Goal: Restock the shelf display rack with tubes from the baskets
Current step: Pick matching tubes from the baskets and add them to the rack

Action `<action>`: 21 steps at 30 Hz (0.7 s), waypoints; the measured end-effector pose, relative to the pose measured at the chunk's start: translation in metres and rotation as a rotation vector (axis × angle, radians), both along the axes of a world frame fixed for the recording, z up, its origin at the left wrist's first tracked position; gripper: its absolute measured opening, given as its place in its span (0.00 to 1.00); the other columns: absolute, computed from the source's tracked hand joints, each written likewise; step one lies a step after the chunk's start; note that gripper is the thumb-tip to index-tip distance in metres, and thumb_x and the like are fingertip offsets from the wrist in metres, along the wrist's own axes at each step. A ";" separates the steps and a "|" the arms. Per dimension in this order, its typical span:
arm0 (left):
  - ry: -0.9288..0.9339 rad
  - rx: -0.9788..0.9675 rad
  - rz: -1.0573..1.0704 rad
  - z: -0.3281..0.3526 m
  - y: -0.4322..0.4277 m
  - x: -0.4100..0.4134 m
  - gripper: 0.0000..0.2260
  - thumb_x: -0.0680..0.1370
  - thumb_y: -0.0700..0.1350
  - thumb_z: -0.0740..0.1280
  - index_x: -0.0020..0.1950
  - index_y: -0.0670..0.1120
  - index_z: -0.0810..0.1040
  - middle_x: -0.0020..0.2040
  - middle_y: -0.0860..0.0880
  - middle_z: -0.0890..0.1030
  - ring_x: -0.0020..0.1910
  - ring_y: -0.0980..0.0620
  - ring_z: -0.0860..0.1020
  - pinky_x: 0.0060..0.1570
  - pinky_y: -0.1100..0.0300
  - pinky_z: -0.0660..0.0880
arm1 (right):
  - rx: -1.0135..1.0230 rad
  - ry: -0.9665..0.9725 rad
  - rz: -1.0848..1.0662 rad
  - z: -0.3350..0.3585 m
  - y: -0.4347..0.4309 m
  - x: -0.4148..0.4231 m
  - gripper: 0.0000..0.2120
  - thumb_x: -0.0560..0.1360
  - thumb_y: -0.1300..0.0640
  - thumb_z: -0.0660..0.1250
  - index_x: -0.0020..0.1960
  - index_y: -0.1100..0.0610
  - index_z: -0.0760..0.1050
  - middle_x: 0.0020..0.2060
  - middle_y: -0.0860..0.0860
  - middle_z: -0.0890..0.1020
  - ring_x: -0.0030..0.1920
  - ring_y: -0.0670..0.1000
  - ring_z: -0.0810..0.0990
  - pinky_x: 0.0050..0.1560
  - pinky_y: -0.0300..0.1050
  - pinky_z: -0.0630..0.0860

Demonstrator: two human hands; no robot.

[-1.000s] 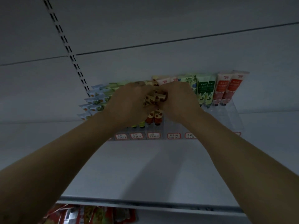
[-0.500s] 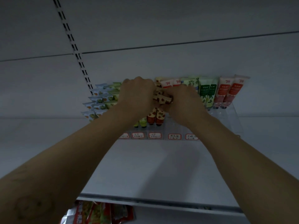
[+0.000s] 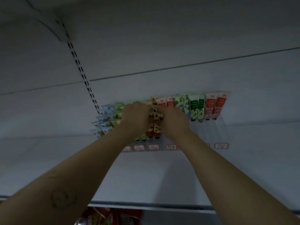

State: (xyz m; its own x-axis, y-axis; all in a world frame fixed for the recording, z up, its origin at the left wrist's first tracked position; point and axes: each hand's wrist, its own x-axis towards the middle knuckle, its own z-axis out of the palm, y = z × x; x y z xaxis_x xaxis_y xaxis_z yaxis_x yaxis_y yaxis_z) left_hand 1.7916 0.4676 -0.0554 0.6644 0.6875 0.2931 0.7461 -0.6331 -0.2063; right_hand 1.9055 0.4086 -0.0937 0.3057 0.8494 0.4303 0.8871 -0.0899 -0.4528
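Observation:
A clear display rack (image 3: 224,135) with price labels stands at the back of a white shelf (image 3: 146,176). It holds rows of tubes: blue and green ones on the left, green leaf-print ones (image 3: 194,108) and pink-red ones (image 3: 215,106) on the right. My left hand (image 3: 136,117) and my right hand (image 3: 173,120) meet over the rack's middle lanes. Between them they grip beige tubes with red spots (image 3: 155,116), fingers curled round them. Two more spotted tubes (image 3: 154,130) stand in the lane just below the hands.
The rack's front rows on the right side hold no tubes. A slotted upright strip (image 3: 81,70) runs up the back wall to the left. Red packets (image 3: 110,216) show on the shelf level below, under the shelf's front edge (image 3: 162,205).
Both hands stay together on the spotted tubes over the rack's middle. The view has tilted up slightly, so the rack and hands sit a little higher and further right.

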 end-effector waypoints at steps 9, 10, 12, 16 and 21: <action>-0.224 0.028 -0.139 0.021 -0.042 -0.065 0.23 0.75 0.49 0.70 0.68 0.45 0.71 0.67 0.45 0.72 0.66 0.43 0.68 0.66 0.52 0.62 | 0.091 0.115 0.004 -0.012 -0.029 -0.022 0.38 0.71 0.55 0.73 0.74 0.48 0.58 0.68 0.54 0.66 0.64 0.55 0.69 0.55 0.46 0.72; -0.205 0.028 -0.130 0.021 -0.048 -0.070 0.22 0.75 0.50 0.69 0.68 0.46 0.72 0.66 0.45 0.73 0.66 0.44 0.68 0.66 0.53 0.61 | 0.107 0.095 -0.026 -0.012 -0.035 -0.025 0.40 0.70 0.54 0.74 0.75 0.48 0.57 0.69 0.55 0.64 0.66 0.56 0.67 0.58 0.48 0.71; -0.175 0.059 -0.140 0.012 -0.065 -0.080 0.21 0.75 0.52 0.68 0.67 0.48 0.73 0.65 0.47 0.75 0.64 0.45 0.70 0.65 0.54 0.63 | 0.095 -0.016 -0.078 -0.013 -0.047 -0.033 0.43 0.68 0.52 0.75 0.76 0.50 0.55 0.70 0.56 0.63 0.67 0.58 0.65 0.63 0.52 0.69; -0.149 0.047 -0.153 -0.015 -0.093 -0.104 0.18 0.76 0.57 0.64 0.64 0.52 0.73 0.61 0.51 0.76 0.62 0.48 0.71 0.60 0.54 0.64 | 0.068 -0.097 -0.028 -0.006 -0.077 -0.056 0.41 0.70 0.46 0.73 0.76 0.53 0.56 0.71 0.54 0.64 0.71 0.57 0.61 0.69 0.55 0.63; -0.207 0.036 -0.214 -0.061 -0.121 -0.140 0.17 0.69 0.56 0.73 0.54 0.50 0.79 0.49 0.52 0.82 0.49 0.48 0.79 0.46 0.54 0.74 | -0.024 -0.277 0.226 -0.024 -0.134 -0.097 0.32 0.74 0.47 0.68 0.74 0.55 0.61 0.71 0.50 0.66 0.71 0.52 0.63 0.71 0.46 0.59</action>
